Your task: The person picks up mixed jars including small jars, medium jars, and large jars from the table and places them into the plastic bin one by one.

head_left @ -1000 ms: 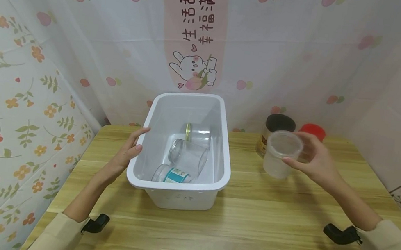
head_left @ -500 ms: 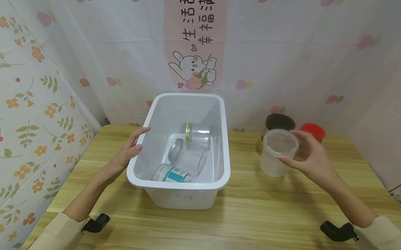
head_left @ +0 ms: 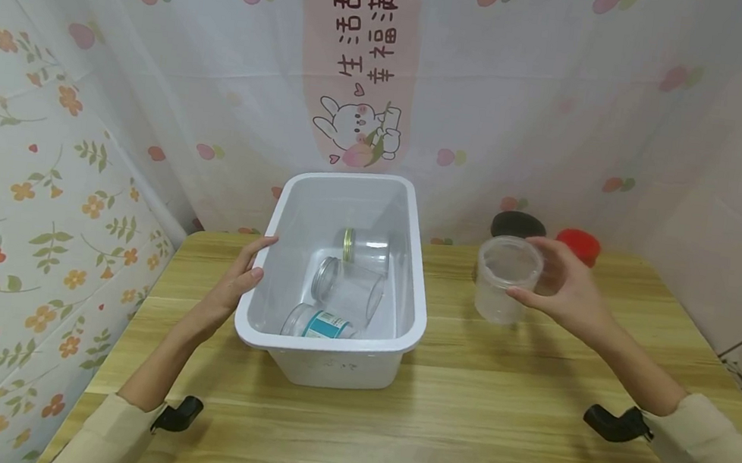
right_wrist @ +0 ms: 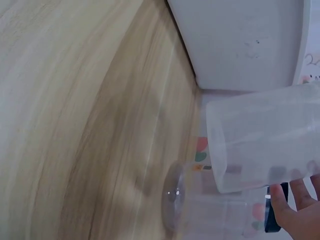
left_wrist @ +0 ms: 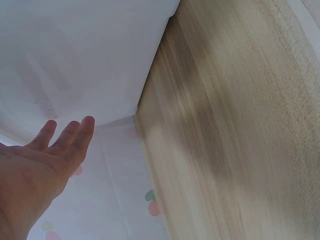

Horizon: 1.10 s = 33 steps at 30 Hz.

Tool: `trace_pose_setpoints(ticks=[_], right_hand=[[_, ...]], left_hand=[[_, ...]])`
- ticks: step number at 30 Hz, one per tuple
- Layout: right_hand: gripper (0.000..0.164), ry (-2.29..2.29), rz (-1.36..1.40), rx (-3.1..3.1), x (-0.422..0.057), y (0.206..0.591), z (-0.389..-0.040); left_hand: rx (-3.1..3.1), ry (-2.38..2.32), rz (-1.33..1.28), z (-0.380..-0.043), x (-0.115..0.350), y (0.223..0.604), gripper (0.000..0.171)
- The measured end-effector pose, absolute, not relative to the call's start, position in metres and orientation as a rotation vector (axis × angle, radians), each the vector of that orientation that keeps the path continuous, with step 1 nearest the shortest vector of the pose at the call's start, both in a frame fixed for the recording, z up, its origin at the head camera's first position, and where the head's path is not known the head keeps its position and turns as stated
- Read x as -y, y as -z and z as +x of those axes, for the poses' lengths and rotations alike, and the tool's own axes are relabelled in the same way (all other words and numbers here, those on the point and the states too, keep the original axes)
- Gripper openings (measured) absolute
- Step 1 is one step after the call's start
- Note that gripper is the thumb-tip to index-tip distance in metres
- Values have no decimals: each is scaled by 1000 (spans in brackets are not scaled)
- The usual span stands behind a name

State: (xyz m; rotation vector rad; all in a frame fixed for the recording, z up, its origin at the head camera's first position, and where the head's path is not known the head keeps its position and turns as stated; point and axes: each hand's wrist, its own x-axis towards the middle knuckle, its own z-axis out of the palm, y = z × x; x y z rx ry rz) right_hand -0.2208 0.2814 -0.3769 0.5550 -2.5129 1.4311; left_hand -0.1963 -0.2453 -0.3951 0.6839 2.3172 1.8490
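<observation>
My right hand grips a frosted clear plastic jar by its right side, upright, right of the white bin. In the right wrist view, the jar hangs above the tabletop, with fingertips against its side. My left hand rests on the bin's left rim; its fingers are extended in the left wrist view. Inside the bin lie a gold-lidded clear jar, a silver-lidded clear jar and a clear jar with a blue label.
Behind the held jar stand a black-lidded jar and a red-lidded jar, both partly hidden. The wooden table meets a patterned curtain at the back. Another floral curtain hangs along the left.
My right hand has moved slightly left toward the bin, carrying the frosted plastic jar. The black-lidded jar is now more covered by it. My left hand stays on the rim.
</observation>
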Motion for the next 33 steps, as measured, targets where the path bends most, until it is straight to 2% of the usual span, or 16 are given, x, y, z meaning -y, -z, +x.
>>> trace_pose_setpoints(ticks=[20, 33], right_hand=[[80, -1507, 674, 2447, -263, 373, -227], [81, -1432, 613, 2409, -250, 369, -234]], left_hand=[[-2318, -1852, 684, -197, 245, 395, 53], [-2342, -1843, 709, -198, 245, 396, 53]])
